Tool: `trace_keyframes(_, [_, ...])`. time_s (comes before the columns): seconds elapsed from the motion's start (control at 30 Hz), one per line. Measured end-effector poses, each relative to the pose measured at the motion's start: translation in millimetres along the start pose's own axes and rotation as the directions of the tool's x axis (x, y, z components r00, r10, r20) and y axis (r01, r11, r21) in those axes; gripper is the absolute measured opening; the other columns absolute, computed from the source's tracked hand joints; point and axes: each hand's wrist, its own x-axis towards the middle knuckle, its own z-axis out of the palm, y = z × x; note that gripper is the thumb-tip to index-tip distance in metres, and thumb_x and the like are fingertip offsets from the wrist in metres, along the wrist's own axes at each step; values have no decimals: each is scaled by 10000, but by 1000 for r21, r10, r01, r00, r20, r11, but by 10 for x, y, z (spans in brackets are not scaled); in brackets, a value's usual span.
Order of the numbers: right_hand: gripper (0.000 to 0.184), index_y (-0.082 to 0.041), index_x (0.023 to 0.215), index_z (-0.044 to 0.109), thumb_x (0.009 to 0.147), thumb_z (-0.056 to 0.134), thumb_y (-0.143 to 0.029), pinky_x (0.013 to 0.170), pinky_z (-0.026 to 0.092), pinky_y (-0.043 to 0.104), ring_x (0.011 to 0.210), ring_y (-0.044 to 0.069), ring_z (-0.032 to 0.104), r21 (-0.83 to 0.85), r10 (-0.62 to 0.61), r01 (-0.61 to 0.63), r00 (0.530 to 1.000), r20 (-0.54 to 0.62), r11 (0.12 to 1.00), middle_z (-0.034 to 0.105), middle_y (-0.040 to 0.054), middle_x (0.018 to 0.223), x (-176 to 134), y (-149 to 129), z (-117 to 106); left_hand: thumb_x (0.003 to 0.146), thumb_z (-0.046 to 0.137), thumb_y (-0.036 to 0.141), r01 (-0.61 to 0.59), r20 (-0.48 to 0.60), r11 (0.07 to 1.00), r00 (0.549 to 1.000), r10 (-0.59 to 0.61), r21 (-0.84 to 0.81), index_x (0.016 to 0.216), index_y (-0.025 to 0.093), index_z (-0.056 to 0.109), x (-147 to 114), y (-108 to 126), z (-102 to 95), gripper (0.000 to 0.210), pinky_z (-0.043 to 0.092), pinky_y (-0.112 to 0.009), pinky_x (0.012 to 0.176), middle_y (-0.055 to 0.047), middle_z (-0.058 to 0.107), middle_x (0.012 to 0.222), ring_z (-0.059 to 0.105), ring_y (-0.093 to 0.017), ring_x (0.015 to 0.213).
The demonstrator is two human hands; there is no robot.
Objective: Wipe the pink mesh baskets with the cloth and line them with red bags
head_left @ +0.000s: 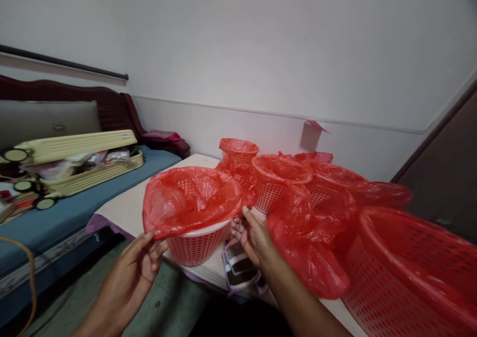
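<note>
Both hands grip crinkled red bag (190, 198) lining basket (197, 245).

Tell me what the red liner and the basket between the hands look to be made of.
Red liner: thin plastic film, by the look; glossy, crinkled, translucent, with the mesh showing through it. Basket: apparently rigid moulded plastic, white, with a regular slotted grid wall. The left hand and right hand hold the liner's edge at the rim.

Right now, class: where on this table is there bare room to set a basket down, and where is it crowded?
Bare tabletop lies left of the nearest bagged basket, toward the blue bed. The right side is crowded with bagged baskets and the large red basket.
</note>
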Motion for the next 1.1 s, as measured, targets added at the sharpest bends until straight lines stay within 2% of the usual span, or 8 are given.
trace_keyframes(0.23, [349, -173, 719, 592, 558, 887, -265, 508, 514, 194, 537, 98, 614, -24, 7, -6, 999, 37, 1000, 647, -26, 610, 33, -21, 7, 890, 520, 49, -30, 49, 999, 998, 29, 21, 838, 163, 666, 17, -100, -85, 192, 497, -120, 431, 3, 710, 782, 714, -116, 649])
trace_keyframes(0.6, [290, -170, 745, 578, 621, 813, -284, 515, 508, 224, 548, 126, 630, -137, 42, -43, 999, -7, 990, 640, -1, 631, 95, 184, -241, 871, 545, 63, -48, 119, 993, 992, 35, 110, 819, 175, 613, 149, -312, -173, 141, 507, -161, 457, 7, 642, 749, 726, -159, 749])
trace_keyframes(0.73, [259, -177, 753, 588, 625, 777, -299, 465, 454, 231, 509, 138, 593, -279, -96, 71, 992, -76, 958, 635, -7, 606, 158, 151, -362, 877, 569, 101, -29, 154, 972, 988, -7, 231, 830, 160, 594, 244, -312, -275, 79, 540, -199, 499, -26, 668, 798, 729, -183, 774])
trace_keyframes(0.83, [210, -202, 788, 606, 657, 752, -277, 514, 443, 230, 560, 135, 574, -374, -286, 217, 948, -140, 902, 619, -34, 608, 84, 38, -351, 846, 631, 132, -12, 141, 963, 990, -28, 271, 833, 134, 604, 308, -277, -392, 30, 542, -229, 491, -67, 689, 825, 725, -207, 740])
trace_keyframes(0.9, [151, -218, 856, 642, 731, 716, -255, 654, 474, 253, 720, 153, 607, -502, -489, 399, 871, -55, 767, 655, -12, 744, -60, -56, -226, 851, 628, 148, -31, 121, 964, 993, -2, 265, 858, 132, 614, 370, -210, -450, 22, 544, -231, 506, -71, 695, 832, 717, -192, 721])
trace_keyframes(0.97, [110, -229, 945, 660, 847, 611, -223, 786, 472, 311, 862, 186, 611, -659, -682, 652, 675, 282, 374, 668, 32, 901, -236, -122, -19, 888, 577, 176, -65, 97, 970, 994, 44, 233, 882, 138, 621, 457, -98, -460, 58, 550, -224, 544, -57, 693, 810, 696, -149, 685])
trace_keyframes(1.03, [172, -226, 1026, 641, 896, 542, -174, 853, 451, 372, 933, 219, 597, -601, -622, 799, 462, 633, -18, 664, 67, 981, -371, -123, 202, 925, 526, 242, -93, 91, 977, 993, 76, 192, 876, 151, 621, 563, 38, -418, 141, 560, -231, 585, -38, 683, 784, 670, -121, 654])
trace_keyframes(1.1, [232, -192, 1132, 602, 907, 545, -174, 906, 427, 430, 1005, 255, 570, -487, -460, 837, 340, 820, -249, 653, 107, 1064, -413, -51, 361, 929, 521, 275, -112, 107, 980, 990, 95, 163, 862, 164, 622, 670, 149, -343, 164, 559, -228, 613, -17, 676, 779, 652, -104, 647])
